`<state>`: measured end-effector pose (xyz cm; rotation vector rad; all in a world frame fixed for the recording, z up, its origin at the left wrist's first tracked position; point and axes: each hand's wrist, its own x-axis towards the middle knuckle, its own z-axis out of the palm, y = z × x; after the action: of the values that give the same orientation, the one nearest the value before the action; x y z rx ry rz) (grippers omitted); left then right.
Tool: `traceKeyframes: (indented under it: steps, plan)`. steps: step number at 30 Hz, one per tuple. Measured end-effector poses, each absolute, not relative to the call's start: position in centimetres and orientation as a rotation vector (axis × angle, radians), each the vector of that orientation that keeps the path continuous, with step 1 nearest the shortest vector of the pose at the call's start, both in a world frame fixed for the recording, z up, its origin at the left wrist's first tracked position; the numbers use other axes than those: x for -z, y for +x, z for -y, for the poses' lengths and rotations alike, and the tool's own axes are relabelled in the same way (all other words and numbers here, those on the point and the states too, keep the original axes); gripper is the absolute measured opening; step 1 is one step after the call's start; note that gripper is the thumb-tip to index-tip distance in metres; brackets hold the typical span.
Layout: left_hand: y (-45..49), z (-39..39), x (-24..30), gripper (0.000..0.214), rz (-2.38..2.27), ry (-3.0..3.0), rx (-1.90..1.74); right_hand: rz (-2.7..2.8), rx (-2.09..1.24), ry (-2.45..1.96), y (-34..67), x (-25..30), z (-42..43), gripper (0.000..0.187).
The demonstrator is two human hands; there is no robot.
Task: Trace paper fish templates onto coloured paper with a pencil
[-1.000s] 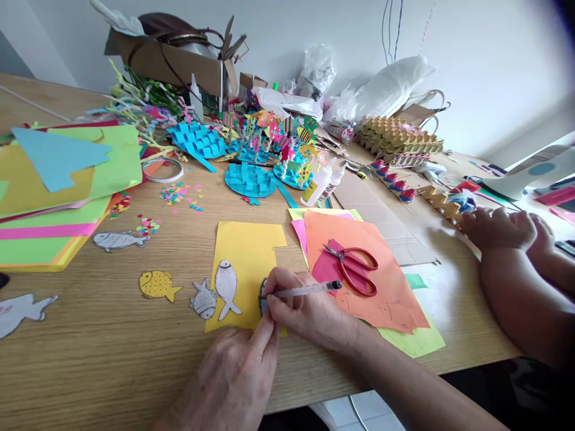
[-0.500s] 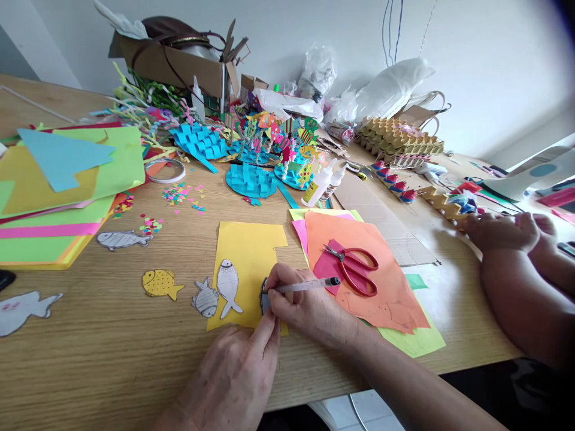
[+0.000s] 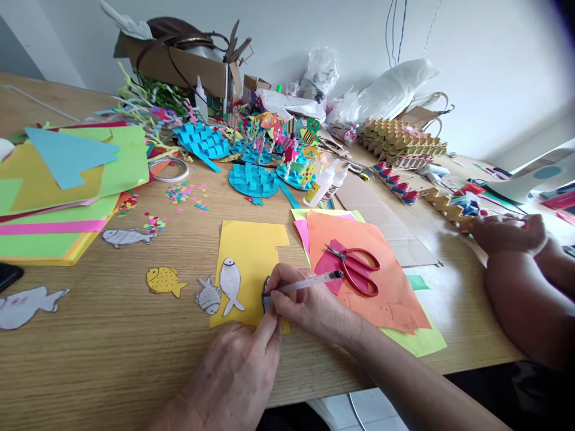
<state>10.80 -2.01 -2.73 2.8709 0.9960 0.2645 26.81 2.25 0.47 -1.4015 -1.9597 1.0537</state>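
Observation:
My right hand (image 3: 305, 299) grips a pen (image 3: 309, 281), its tip on the left edge of a paper fish cutout (image 3: 266, 302). That cutout lies on a yellow sheet of paper (image 3: 256, 242) and is mostly hidden under my fingers. My left hand (image 3: 242, 359) is closed, thumb and forefinger pressed down at the cutout's lower edge. A white paper fish (image 3: 230, 281) lies on the same sheet. A grey striped paper fish (image 3: 208, 296) overlaps its left side slightly, and a yellow dotted paper fish (image 3: 164, 281) is farther left on the table.
Red-handled scissors (image 3: 359, 272) rest on orange paper (image 3: 381, 239) to the right. Coloured sheets (image 3: 54, 233) are stacked at left. Glue bottles (image 3: 320, 187) and blue woven paper bases (image 3: 254, 181) stand behind. Another person's arms (image 3: 516, 281) rest at the right edge.
The pen's rear end has tilted slightly up in my right hand while its tip stays at the cutout. My left hand holds its place. The whole view has shifted a little.

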Motion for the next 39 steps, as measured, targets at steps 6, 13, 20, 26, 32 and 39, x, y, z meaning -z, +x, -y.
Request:
traceKeyframes:
  steps: [6,13,20,26,32,39]
  plan:
    - [10.7,2.0,2.7,0.051,-0.991,2.891,-0.198,1.98,-1.008,-1.425,26.6,-0.6,-2.4,0.013]
    - [10.7,2.0,2.8,0.051,-0.982,2.892,-0.225,1.969,-0.971,-1.427,26.4,-0.7,-2.3,0.016]
    - [10.6,2.2,3.0,0.051,-0.98,2.874,-0.248,1.968,-0.941,-1.43,26.3,-0.6,-2.4,0.017]
    - [10.9,1.7,2.9,0.031,-0.945,2.871,-0.371,1.985,-0.898,-1.438,26.3,-0.4,-2.4,0.016]
    - [11.0,1.4,2.8,0.038,-0.917,2.899,-0.554,2.022,-0.943,-1.474,26.5,-0.8,-2.5,0.014]
    - [11.0,1.2,2.6,0.035,-0.891,2.889,-0.507,2.022,-0.932,-1.445,26.8,-0.7,-2.7,0.015]
